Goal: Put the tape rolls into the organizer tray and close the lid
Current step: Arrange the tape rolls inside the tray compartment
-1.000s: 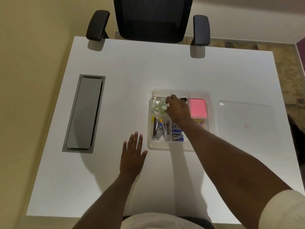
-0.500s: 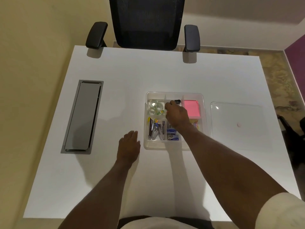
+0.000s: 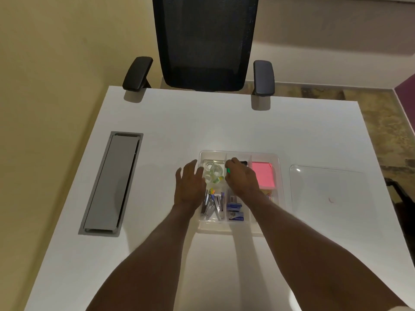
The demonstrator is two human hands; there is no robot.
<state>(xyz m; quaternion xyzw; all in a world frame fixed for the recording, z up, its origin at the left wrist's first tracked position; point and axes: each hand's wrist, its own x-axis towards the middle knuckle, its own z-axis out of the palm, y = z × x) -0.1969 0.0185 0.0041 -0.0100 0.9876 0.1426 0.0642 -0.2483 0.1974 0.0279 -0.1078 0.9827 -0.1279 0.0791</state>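
A clear organizer tray (image 3: 277,160) with several compartments lies in the middle of the white table. Several clear tape rolls (image 3: 213,171) lie in its far left compartment. My left hand (image 3: 190,187) rests at the tray's left wall, fingers spread, its fingertips over the rim next to the rolls. My right hand (image 3: 241,178) hovers over the middle far compartment with curled fingers; a small green item (image 3: 228,170) shows at its fingertips, and I cannot tell whether it is held. The clear lid (image 3: 325,189) lies flat on the table to the right of the tray.
The tray also holds a pink sticky-note pad (image 3: 263,176), staplers (image 3: 213,203) and blue staple boxes (image 3: 234,212). A grey cable hatch (image 3: 112,182) is set in the table at left. A black office chair (image 3: 204,41) stands at the far edge.
My left hand has lifted off the table near the front and moved forward to the tray's left wall. My right hand has stayed over the middle far compartment.
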